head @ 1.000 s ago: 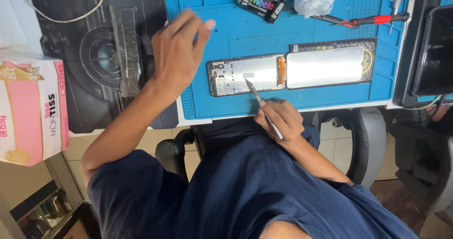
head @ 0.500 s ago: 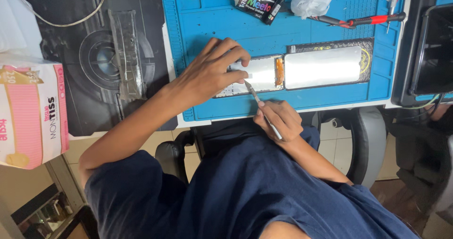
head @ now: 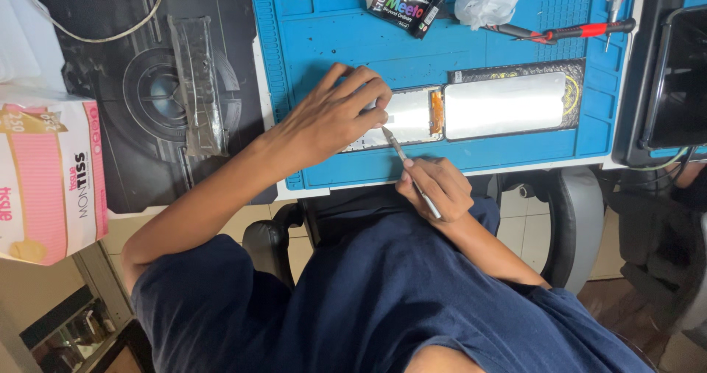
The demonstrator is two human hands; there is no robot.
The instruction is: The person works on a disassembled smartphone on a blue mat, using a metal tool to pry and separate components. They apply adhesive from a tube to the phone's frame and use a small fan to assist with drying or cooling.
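The phone (head: 412, 119), back off and insides bare, lies on the blue mat (head: 324, 49), left hand (head: 335, 115) pressing its end, right hand (head: 434, 189) gripping tweezers (head: 409, 170) at its edge; nothing looks refitted yet.

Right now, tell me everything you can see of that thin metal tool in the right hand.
The tool is a slim, silvery metal rod, possibly tweezers or a fine blade; which one is too small to tell. The right hand grips it like a pen, fingers around its middle, with the back end sticking out past the hand toward the body. It lies slanted, its pointed tip at the edge of the opened phone on the blue mat, beside the left hand pressing on the phone.
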